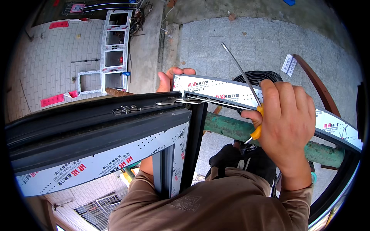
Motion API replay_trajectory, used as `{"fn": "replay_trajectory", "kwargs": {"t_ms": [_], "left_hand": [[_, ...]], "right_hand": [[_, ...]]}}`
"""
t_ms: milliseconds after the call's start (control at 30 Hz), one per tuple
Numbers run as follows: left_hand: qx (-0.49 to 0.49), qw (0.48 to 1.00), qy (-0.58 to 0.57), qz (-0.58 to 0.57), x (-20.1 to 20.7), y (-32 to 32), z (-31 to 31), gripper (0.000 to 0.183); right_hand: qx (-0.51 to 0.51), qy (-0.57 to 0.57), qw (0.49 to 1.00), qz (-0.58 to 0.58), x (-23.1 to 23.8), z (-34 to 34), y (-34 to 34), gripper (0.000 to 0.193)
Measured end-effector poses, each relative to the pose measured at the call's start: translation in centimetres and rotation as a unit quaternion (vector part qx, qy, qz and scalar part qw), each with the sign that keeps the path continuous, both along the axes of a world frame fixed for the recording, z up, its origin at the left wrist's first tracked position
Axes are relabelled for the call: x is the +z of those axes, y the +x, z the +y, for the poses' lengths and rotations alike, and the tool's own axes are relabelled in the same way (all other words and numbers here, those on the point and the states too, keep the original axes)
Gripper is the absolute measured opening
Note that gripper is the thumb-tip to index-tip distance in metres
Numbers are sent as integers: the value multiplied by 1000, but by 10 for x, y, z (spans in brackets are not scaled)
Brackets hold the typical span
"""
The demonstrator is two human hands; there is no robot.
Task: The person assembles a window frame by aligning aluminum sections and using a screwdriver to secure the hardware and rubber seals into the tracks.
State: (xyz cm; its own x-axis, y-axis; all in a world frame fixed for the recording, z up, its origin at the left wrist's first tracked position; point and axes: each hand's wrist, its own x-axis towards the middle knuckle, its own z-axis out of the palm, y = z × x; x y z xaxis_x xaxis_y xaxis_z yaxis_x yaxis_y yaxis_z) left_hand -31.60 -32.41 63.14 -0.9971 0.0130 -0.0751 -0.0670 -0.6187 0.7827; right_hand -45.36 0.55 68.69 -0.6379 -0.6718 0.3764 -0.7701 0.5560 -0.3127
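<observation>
My right hand (288, 115) is closed around a screwdriver (241, 69) with a yellow handle and a long metal shaft slanting up to the left. A short metal tip shows below the handle. The hand lies against a window frame (227, 91) covered in printed white film. At the frame's left end my left hand (175, 76) curls its thumb and fingers round the corner, its palm hidden behind the dark window sash (96, 127). A metal hinge arm (189, 101) joins sash and frame there. Another metal fitting (125, 109) sits in the sash's channel.
A green pipe (231, 126) runs beneath the frame, and a rusty pipe end (117, 92) sticks out beyond the sash. A coil of black hose (266, 76) and a brown bar (318, 84) lie on the paving. White frames (115, 50) lie at the far left.
</observation>
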Motion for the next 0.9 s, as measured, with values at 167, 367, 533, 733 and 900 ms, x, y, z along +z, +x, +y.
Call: {"fn": "replay_trajectory", "kwargs": {"t_ms": [167, 367, 533, 733, 900], "left_hand": [[12, 1000, 2, 2, -3, 0, 2, 60], [48, 999, -4, -9, 7, 1, 15, 60], [61, 998, 0, 6, 4, -1, 18, 58], [92, 996, 13, -11, 9, 0, 28, 58], [69, 997, 17, -11, 12, -4, 22, 57]], "right_hand": [[0, -4, 1000, 10, -1, -1, 0, 61], [5, -4, 1000, 11, 0, -2, -1, 58], [4, 2, 1000, 5, 0, -2, 0, 64], [4, -11, 1000, 20, -1, -3, 0, 59], [8, -11, 1000, 17, 1, -1, -1, 58]]}}
